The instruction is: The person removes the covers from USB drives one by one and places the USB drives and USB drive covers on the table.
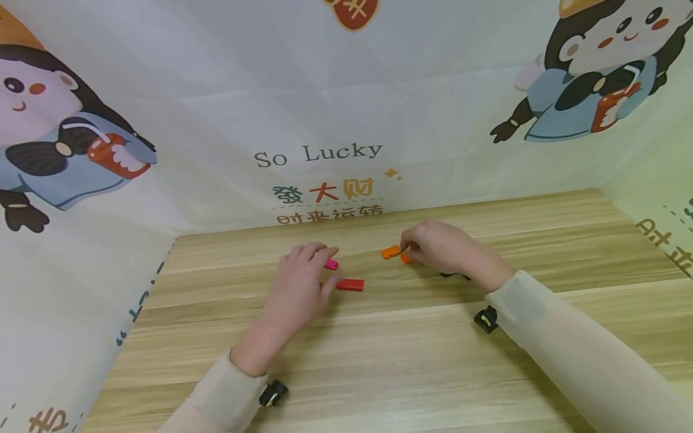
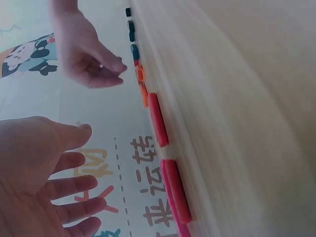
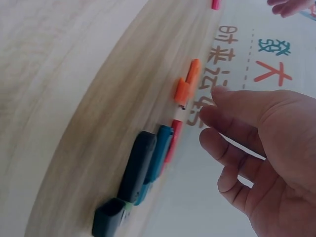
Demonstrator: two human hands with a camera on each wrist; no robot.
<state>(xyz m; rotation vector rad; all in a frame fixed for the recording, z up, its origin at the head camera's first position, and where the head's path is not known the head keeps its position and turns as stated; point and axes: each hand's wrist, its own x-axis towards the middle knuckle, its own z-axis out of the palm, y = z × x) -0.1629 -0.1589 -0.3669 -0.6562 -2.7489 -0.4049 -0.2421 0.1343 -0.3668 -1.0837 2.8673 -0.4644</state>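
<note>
In the head view my left hand (image 1: 300, 285) hovers palm down over a pink marker piece (image 1: 331, 264) and a red marker piece (image 1: 351, 285), covering part of each. Its fingers are spread and hold nothing. My right hand (image 1: 441, 246) bends loosely just beside an orange piece (image 1: 391, 252) and a shorter orange piece (image 1: 405, 258). From the right wrist, the thumb and fingers (image 3: 212, 140) stand apart with nothing between them. A dark marker body (image 3: 137, 165), a teal piece (image 3: 159, 153) and a thin red piece (image 3: 173, 140) lie below that hand.
A dark open-ended cap (image 3: 108, 217) lies nearest the right wrist camera. The wooden tabletop (image 1: 379, 367) meets a printed white backdrop (image 1: 216, 132) behind the pieces, with side panels at left and right. Small black devices (image 1: 273, 393) sit at both cuffs.
</note>
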